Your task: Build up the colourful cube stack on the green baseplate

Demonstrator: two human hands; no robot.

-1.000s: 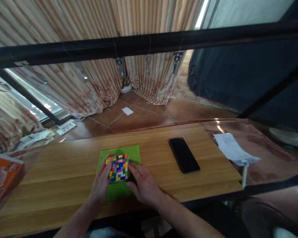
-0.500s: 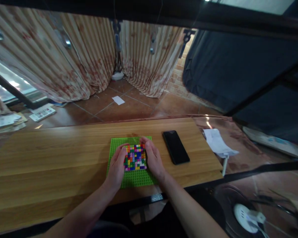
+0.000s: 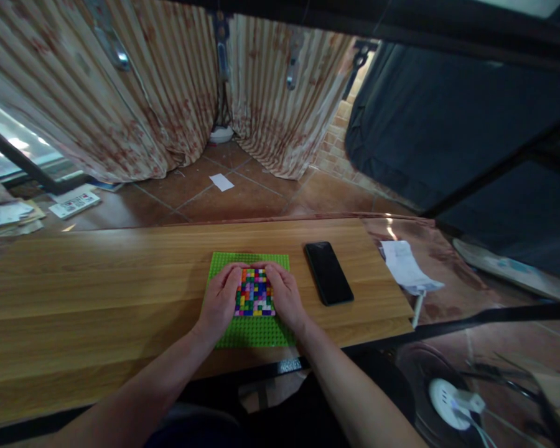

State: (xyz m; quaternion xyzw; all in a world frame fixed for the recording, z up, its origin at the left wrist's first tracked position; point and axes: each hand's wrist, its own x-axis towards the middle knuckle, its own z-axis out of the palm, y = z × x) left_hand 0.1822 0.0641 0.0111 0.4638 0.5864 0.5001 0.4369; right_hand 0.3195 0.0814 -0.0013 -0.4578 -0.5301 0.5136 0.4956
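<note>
A square block of many-coloured building bricks (image 3: 254, 294) sits over the middle of a green studded baseplate (image 3: 256, 333). My left hand (image 3: 220, 298) is curled round the block's left side, its thumb along the edge and its fingers bent behind the far side. From the right, my right hand (image 3: 284, 295) grips the opposite side in the same way. The fingertips of both hands come close together at the block's far edge and are partly hidden. Whether the block is pressed onto the studs or raised slightly, I cannot tell.
A black phone (image 3: 329, 274) lies on the wooden table (image 3: 98, 311) to the right of the baseplate. Past the table's right end are white papers (image 3: 407, 267). A white power socket (image 3: 449, 404) is low at the right. Striped curtains (image 3: 158, 93) hang beyond the table.
My right hand has closed in on the block's right side, its fingers now bent round the far edge. The left fingers also reach further along that edge. The view has shifted slightly.
</note>
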